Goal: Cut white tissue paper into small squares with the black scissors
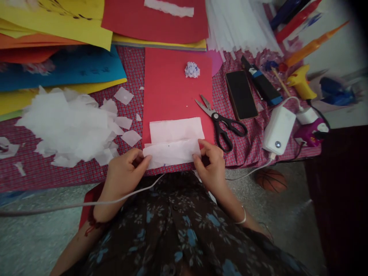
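A strip of white paper [172,153] is stretched between my two hands at the table's front edge. My left hand [126,166] pinches its left end between thumb and fingers. At the other end my right hand [211,163] pinches it the same way. Just behind lies a second white paper piece [176,129], partly covered by the strip, on a red sheet [166,88]. Black-handled scissors [220,120] rest with blades parted, their tips over the red sheet. Farther back on that sheet sits a small crumpled white and blue paper ball [192,70].
Left of the red sheet is a heap of cut white paper pieces [71,126]. Coloured sheets [57,19] are stacked behind. On the right lie a phone [241,94], a box cutter [263,84] and a white power bank [278,128]. A cable [115,201] crosses over my left arm.
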Demonstrator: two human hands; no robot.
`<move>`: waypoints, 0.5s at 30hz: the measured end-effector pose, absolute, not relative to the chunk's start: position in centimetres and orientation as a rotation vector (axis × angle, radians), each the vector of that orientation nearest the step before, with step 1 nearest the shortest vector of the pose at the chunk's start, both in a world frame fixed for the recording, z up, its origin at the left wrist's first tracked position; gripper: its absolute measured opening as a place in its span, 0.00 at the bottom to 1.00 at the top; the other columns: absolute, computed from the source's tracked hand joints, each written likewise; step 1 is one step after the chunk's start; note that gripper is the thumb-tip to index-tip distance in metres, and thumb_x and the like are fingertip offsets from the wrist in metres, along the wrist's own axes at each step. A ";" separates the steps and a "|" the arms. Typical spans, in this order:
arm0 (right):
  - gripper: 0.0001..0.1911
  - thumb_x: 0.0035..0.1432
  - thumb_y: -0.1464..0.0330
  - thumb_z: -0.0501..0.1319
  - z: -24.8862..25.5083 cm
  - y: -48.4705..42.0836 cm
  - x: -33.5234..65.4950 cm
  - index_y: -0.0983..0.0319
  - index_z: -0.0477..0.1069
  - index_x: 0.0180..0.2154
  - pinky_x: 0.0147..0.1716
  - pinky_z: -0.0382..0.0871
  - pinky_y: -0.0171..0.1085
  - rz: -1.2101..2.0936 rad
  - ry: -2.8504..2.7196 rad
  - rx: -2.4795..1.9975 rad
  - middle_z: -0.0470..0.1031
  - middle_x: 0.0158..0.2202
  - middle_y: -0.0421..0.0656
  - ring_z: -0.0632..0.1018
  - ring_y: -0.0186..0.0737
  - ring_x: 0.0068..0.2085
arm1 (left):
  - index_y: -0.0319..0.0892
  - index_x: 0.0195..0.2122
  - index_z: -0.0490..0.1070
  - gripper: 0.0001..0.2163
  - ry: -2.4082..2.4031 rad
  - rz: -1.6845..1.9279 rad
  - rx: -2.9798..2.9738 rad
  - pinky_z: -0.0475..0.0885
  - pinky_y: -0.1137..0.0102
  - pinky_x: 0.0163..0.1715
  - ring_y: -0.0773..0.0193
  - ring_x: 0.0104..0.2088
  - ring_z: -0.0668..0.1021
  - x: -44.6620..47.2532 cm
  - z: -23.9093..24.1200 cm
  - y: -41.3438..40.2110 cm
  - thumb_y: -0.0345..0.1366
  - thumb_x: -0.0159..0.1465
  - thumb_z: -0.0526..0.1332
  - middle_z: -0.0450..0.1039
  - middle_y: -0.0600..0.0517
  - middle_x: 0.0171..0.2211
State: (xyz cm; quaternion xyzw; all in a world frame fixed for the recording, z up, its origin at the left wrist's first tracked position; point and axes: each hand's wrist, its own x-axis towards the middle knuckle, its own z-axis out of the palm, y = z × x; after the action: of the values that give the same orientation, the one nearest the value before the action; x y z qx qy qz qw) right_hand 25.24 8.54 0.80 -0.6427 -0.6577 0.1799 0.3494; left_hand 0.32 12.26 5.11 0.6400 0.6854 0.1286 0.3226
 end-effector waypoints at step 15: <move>0.20 0.60 0.73 0.62 1.1 9.2 24.8 0.60 0.71 0.54 0.45 0.66 0.47 0.450 -1.765 -1.781 0.71 0.26 0.37 0.74 0.44 0.32 | 0.46 0.27 0.66 0.12 1.856 0.066 1.674 0.64 0.64 0.30 0.56 0.28 0.76 0.6 5.1 13.6 0.48 0.61 0.55 0.75 0.51 0.26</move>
State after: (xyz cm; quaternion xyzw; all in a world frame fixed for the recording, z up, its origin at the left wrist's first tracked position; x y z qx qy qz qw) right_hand 24.79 9.23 1.13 -0.6684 -0.6626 0.1691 0.2927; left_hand 0.62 13.60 5.07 0.6355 0.7045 0.0250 0.3150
